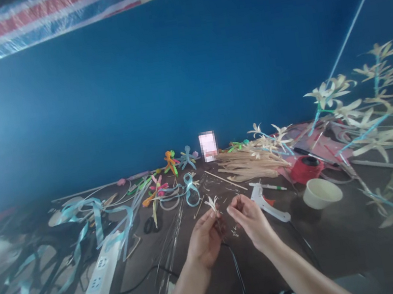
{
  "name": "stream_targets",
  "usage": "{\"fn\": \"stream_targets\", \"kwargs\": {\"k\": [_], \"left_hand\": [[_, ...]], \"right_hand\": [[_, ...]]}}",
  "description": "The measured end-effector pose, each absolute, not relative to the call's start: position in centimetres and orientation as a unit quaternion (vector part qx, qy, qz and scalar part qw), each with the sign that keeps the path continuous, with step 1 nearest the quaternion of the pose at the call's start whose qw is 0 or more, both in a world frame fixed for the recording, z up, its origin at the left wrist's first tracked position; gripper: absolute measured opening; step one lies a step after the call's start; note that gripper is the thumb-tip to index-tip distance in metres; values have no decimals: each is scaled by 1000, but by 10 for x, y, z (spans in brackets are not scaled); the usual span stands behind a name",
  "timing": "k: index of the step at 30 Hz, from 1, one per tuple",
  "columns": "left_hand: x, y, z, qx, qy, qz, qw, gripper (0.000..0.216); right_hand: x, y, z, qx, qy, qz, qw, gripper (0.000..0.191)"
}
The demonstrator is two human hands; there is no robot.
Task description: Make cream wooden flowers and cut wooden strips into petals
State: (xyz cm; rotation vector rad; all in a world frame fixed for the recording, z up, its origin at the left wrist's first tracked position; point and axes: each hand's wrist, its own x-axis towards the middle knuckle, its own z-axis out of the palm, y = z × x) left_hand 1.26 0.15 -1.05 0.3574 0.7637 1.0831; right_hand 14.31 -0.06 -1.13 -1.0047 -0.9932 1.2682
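A person's left hand [206,241] pinches a small white flower [212,203] upright over a dark desk [344,233], between its front and back edges. The right hand's [251,220] grip is pressed together just beside it; whether it holds anything, I cannot tell. A white glue gun [270,207] lies near; a power strip [100,281] reaches toward the front-left corner.
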Motion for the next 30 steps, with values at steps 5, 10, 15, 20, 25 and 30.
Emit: {"fn": "stream_targets", "kwargs": {"k": [5,10,15,20,25,30], "left_hand": [[14,2,-12,172,342,502,775,14],[19,0,-12,204,336,512,763,9],[22,-2,-9,200,351,500,766,11],[23,-4,-9,202,362,498,762,14],[22,-3,-8,277,377,501,728,16],[16,-1,0,412,391,516,641,8]], "right_hand": [[145,-2,-12,-453,-446,534,557,19],[143,-6,-10,-471,-538,461,526,19],[139,-8,-8,-503,-571,376,528,14],[139,-8,-9,-523,-590,364,496,12],[141,-9,-9,-509,-584,401,489,14],[144,-9,-8,-471,-564,457,501,12]]}}
